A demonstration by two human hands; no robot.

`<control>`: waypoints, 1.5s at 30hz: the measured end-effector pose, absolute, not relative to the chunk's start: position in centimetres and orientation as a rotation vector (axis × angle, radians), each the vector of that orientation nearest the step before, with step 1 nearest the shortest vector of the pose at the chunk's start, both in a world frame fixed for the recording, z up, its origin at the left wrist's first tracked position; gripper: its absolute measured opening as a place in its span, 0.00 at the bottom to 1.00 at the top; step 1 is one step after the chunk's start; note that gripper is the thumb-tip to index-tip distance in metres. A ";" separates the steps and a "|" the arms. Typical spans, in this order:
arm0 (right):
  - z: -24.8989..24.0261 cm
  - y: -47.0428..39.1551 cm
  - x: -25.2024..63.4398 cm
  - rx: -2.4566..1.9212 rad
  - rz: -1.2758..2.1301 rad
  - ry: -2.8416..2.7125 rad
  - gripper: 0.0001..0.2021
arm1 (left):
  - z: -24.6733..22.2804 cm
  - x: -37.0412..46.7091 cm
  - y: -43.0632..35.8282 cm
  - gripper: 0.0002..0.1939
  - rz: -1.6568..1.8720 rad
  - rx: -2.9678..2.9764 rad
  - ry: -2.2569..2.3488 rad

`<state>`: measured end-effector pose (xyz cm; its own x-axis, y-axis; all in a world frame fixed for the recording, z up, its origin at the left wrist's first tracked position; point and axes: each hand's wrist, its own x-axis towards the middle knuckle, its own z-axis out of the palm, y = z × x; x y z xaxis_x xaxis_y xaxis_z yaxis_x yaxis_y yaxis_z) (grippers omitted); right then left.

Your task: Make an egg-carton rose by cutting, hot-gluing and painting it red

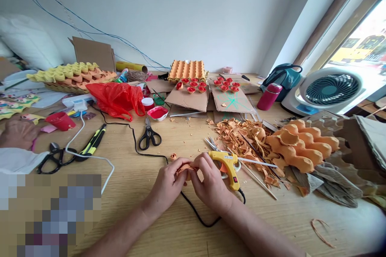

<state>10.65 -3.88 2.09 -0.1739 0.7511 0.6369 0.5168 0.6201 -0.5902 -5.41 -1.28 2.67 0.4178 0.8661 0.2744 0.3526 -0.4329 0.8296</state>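
My left hand (169, 181) and my right hand (211, 182) meet low in the middle of the view. Between their closed fingers is a piece of orange egg carton (187, 167), partly covered by the fingertips. Just behind my left hand lies a small rolled orange carton bud (173, 156). A yellow glue gun (226, 164) rests on the table right beside my right hand, with a white glue stick in its back. Torn orange carton scraps (241, 138) are heaped beyond it, next to an orange egg tray (301, 144) with upturned cups.
Black scissors (148, 135) lie left of centre, near a dish of red paint (157, 113). Red carton flowers (196, 85) stand on cardboard at the back. A co-worker's hand (19, 133) rests at far left. A black cord (196, 209) runs beneath my hands. A fan (328, 88) stands right.
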 end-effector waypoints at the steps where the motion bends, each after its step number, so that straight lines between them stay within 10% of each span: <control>1: 2.1 -3.8 10.7 -1.019 0.292 -1.847 0.06 | 2.6 -5.4 -1.3 0.13 0.936 1.957 1.028; 30: 2.4 -3.8 11.0 -1.158 0.272 -1.916 0.05 | 2.2 -5.1 -1.0 0.14 0.965 1.782 1.061; 45: 0.3 -7.5 20.7 -2.115 0.069 -1.744 0.15 | 3.3 -7.9 2.0 0.10 1.183 1.886 1.358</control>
